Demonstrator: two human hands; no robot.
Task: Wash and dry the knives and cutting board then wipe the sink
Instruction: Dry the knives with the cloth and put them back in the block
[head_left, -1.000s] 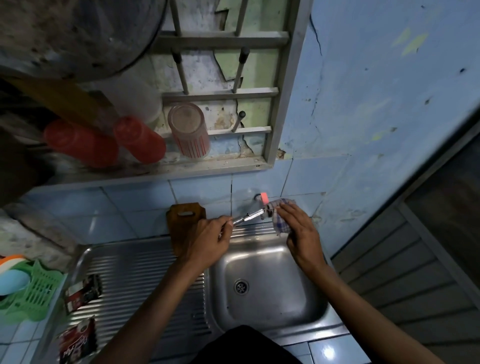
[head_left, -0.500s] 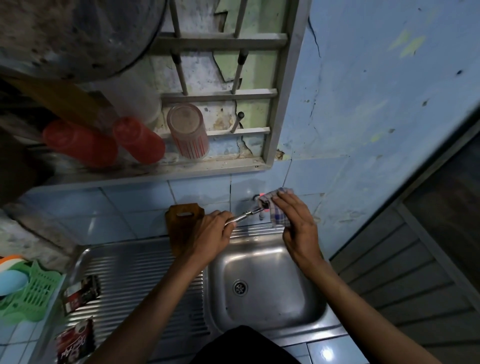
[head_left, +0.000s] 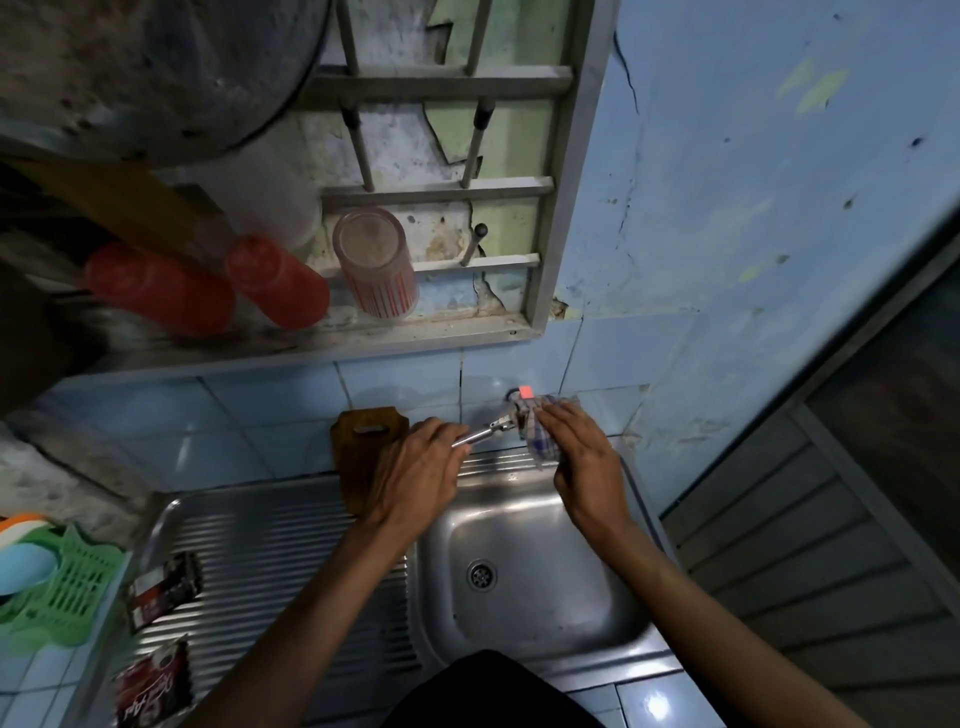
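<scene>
My left hand (head_left: 415, 467) grips the metal handle of a knife (head_left: 480, 434) above the back rim of the steel sink (head_left: 524, 587). The blade end is wrapped in a checked cloth (head_left: 540, 439), which my right hand (head_left: 584, 457) holds around it, fingers over the cloth. A brown wooden cutting board (head_left: 361, 452) leans upright against the blue tiles behind my left hand. The tap with a red tip (head_left: 523, 389) sits on the wall just above the cloth.
A ribbed drainboard (head_left: 270, 561) left of the basin carries two dark sachets (head_left: 163, 587). A green basket (head_left: 62, 597) stands at far left. Red cups (head_left: 278, 280) and a striped glass (head_left: 376, 265) lie on the ledge above.
Both hands have shifted slightly up toward the wall with the knife. My right hand with the cloth has slid along the blade end.
</scene>
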